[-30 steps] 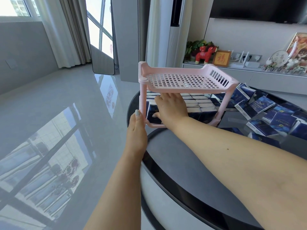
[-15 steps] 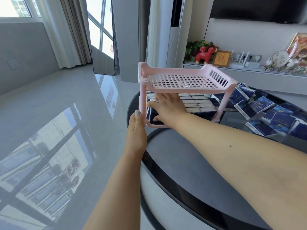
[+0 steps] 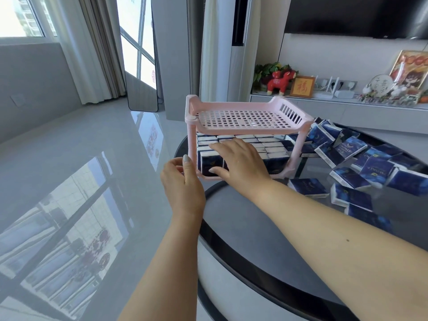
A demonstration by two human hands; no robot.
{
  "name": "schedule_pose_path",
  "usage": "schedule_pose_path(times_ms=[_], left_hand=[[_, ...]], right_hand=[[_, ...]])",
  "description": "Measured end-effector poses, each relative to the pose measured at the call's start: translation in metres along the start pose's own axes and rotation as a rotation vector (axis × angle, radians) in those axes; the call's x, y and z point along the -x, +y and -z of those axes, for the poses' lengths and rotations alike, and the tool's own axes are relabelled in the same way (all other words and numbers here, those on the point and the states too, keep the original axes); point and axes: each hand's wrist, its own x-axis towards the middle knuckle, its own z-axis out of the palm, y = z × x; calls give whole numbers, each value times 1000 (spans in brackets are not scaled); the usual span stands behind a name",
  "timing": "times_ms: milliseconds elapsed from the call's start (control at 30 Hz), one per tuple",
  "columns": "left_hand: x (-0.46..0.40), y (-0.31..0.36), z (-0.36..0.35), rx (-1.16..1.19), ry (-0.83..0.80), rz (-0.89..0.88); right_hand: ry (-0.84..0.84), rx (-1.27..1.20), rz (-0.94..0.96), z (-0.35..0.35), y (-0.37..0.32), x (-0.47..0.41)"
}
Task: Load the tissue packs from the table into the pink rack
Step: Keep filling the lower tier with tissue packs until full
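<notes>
**A:** Fingers of the right hand are spread and flat across the front row of packs on the lower shelf of the pink slatted plastic two-tier rack. They clamp nothing; they press. The left hand sits at the rack's 9 o'clock corner, thumb and fingers loosely curled and apart beside the pink front-left leg. Whether it actually touches the leg, I cannot tell.

**B:** So which step would you call this?

**A:** Seating, I'd judge: squaring the standing packs so the row sits flush, with the left hand placed to steady the frame. The lower shelf looks nearly full of the dark-blue, white-edged soft tissue packs. The upper perforated tier holds none.

**B:** And what is left?

**A:** Plenty. A loose heap of the same blue packs lies on the round dark glass tabletop, at 3 o'clock from the rack, some flat, some tilted on one another (nearest ones just beside the rack's right leg).

**B:** Next move?

**A:** Probably the right hand lifts off and reaches toward 3 o'clock for a pack. Since the bottom shelf has little room, loading likely shifts to the top tier, where the left hand's bracing matters, as the rack looks light.
</notes>
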Motion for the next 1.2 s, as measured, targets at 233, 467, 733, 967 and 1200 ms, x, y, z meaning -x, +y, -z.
schedule_pose_path(times_ms=[233, 467, 733, 967, 1200], left_hand=[[35, 20, -14, -35, -255, -15], [68, 31, -36, -150, -554, -54], [89, 37, -45, -268, -722, -78], [91, 39, -43, -304, -764, 16], [78, 40, -29, -182, -908, 296]], right_hand=[[120, 14, -280, 35, 29, 63], [36, 252, -756, 68, 80, 134], [-195, 290, -1170, 83, 84, 188], [-233, 245, -965, 80, 49, 180], [-207, -399, -896, 74, 19, 147]])
